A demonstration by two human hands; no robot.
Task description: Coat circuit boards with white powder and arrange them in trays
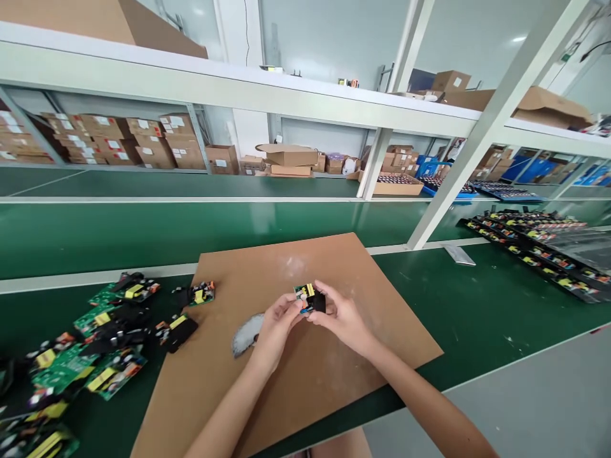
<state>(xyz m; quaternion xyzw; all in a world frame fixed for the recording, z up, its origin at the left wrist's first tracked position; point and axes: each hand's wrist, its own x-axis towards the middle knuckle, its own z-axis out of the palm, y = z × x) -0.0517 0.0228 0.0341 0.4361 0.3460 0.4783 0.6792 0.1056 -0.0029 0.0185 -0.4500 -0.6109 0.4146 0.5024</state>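
A small circuit board [308,295] with yellow-wrapped and black parts is held above the brown board [334,375]. My left hand [279,323] grips its left side between thumb and fingers. On its right side, my right hand [340,318] pinches the black part, thumb below and index finger above. A grey, curved object [246,335] lies on the brown board just left of my left hand, partly hidden by it. Two more circuit boards, one upper [202,292] and one lower [177,331], rest at the brown board's left edge.
Many circuit boards [67,366] are piled on the green table [496,305] at the left. Stacked black trays [539,254] of boards stand at the right, near a flat silvery packet [459,255]. A white slanted post [496,121] and a shelf [286,95] rise beyond.
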